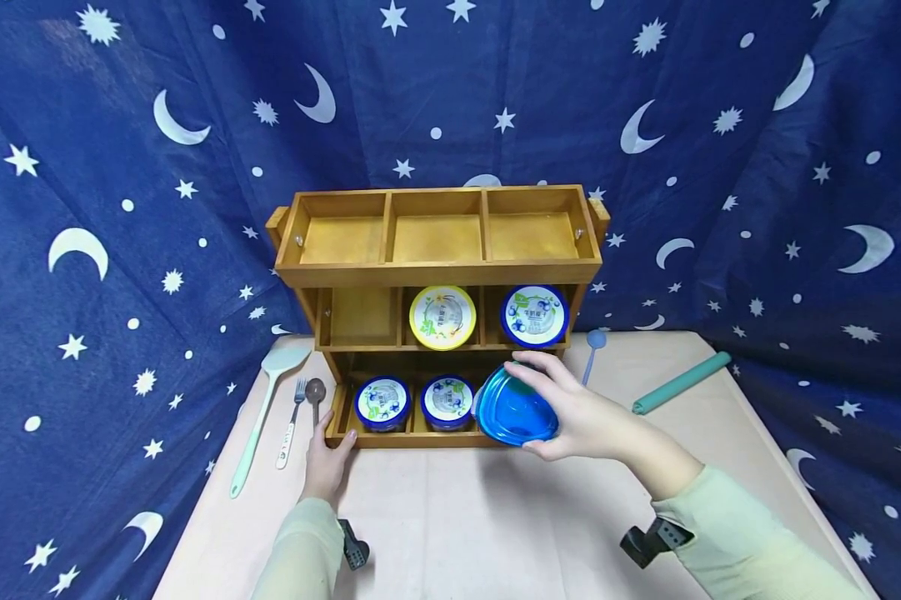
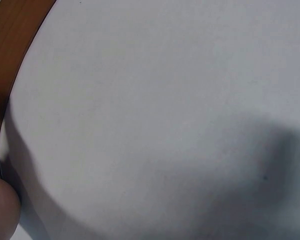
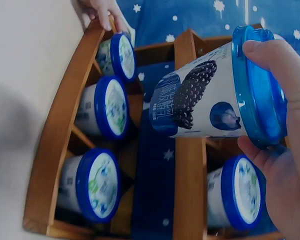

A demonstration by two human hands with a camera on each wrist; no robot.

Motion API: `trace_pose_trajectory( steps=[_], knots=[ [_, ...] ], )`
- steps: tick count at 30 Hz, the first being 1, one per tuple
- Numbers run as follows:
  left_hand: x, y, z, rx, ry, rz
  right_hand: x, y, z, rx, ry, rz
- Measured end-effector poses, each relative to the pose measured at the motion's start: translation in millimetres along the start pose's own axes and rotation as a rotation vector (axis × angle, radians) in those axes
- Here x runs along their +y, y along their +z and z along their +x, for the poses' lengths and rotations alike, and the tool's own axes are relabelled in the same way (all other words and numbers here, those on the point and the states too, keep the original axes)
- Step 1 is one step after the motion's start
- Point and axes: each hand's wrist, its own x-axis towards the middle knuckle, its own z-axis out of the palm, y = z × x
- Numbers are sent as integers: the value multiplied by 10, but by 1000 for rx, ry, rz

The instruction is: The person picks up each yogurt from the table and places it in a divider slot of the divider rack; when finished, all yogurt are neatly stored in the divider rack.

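My right hand (image 1: 581, 417) holds a yogurt-style tub (image 3: 205, 97) by its shiny blue lid (image 1: 512, 407), thumb and fingers around the rim. The right wrist view shows a blackberry and a blueberry printed on its side. It is tilted in front of the lower right of a wooden three-tier rack (image 1: 438, 273). My left hand (image 1: 327, 462) grips the rack's front left corner, thumb on the front. Blue-lidded tubs (image 1: 382, 403) (image 1: 447, 402) sit in the bottom tier; a third, lower tub (image 3: 97, 185) shows in the right wrist view. The middle tier holds a yellow-lidded tub (image 1: 442, 317) and a blue-lidded one (image 1: 534, 316).
Left of the rack lie a pale green spatula (image 1: 273, 375), a fork (image 1: 292, 421) and a dark spoon (image 1: 315, 392). To its right are a blue spoon (image 1: 596, 342) and a green roll (image 1: 681, 383). A blue star-patterned curtain (image 1: 450, 100) hangs behind.
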Motion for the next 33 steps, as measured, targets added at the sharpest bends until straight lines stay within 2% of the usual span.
trace_pose_trajectory(
  steps=[9, 17, 23, 27, 33],
  knots=[
    [-17, -1, 17, -19, -31, 14, -139, 44, 397, 4, -73, 34],
    [4, 4, 12, -19, -20, 13, -196, 93, 707, -4, -117, 52],
    [13, 8, 11, -24, -38, 10, -260, 184, 897, 37, -156, 48],
    [16, 0, 12, -13, -17, 10, -308, 234, 1017, 55, -166, 68],
    [3, -3, 9, -8, -3, 34, -338, 322, 1184, 91, -181, 23]
  ],
)
